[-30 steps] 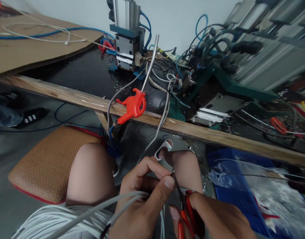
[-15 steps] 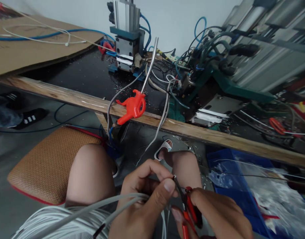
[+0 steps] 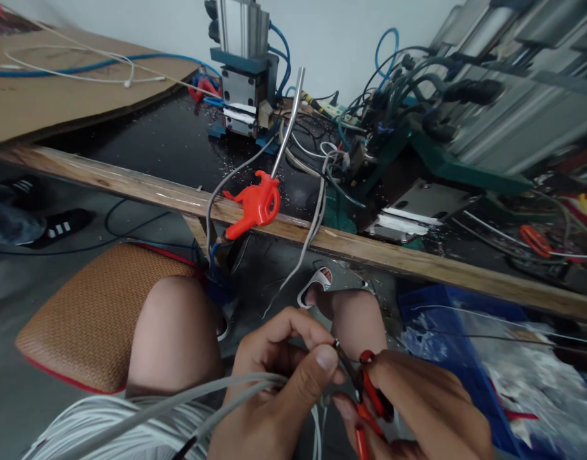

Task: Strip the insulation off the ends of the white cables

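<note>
My left hand is closed around light grey cable. Its thumb and forefinger pinch a small end at the tips of a pair of red-handled scissors. My right hand grips the scissors by their handles, with the dark blades pointing up and left to the pinched end. What exactly lies between the blade tips is too small to make out. A large coil of the same cable rests over my lap at the lower left, with a dark band on one strand.
Ahead, a wood-edged bench carries a small pneumatic press, a larger green machine, cardboard and a red air blow gun at its edge. A woven stool stands left; a blue bin with plastic bags stands right.
My right hand and the scissors have shifted very slightly right and the handles' angle has changed a little. My left hand keeps its pinch in nearly the same place.
</note>
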Motion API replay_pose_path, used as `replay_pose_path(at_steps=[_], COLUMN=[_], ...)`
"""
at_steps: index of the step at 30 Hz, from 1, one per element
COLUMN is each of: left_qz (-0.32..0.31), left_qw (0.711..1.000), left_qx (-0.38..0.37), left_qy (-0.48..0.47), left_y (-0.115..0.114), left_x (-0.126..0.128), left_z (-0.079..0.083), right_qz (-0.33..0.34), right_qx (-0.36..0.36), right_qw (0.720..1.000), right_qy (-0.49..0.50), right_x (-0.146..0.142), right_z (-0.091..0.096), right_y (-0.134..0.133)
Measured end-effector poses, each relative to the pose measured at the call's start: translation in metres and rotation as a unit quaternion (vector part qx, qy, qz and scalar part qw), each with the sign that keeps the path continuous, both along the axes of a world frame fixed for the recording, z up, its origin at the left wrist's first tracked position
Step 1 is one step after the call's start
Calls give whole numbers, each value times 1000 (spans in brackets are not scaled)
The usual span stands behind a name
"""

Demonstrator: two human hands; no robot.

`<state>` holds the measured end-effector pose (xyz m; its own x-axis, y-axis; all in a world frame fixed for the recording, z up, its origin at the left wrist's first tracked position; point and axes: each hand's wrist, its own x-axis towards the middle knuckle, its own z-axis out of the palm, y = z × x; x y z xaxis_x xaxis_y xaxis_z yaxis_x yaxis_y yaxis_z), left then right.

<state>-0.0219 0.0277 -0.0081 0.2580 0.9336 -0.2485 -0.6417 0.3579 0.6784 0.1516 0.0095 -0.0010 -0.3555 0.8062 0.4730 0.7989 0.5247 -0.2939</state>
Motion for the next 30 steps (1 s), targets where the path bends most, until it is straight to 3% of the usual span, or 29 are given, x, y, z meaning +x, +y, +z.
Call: replay_pose_path(at_steps=[8,23,30], left_qz=[-1,-4,10], left_qw=[999,999,989], left_qx=[5,40,68], left_qy=[-35,10,130], left_y=[-1,1,0], left_x=[2,2,-2], left_z=[-1,0,-6], right_qz=[48,97,83], right_qx=[52,48,7], right_qw=[997,993,994], right_qy=[-17,-45,-77], right_x=[4,19,23], right_z=[12,12,16], right_y=[16,28,22])
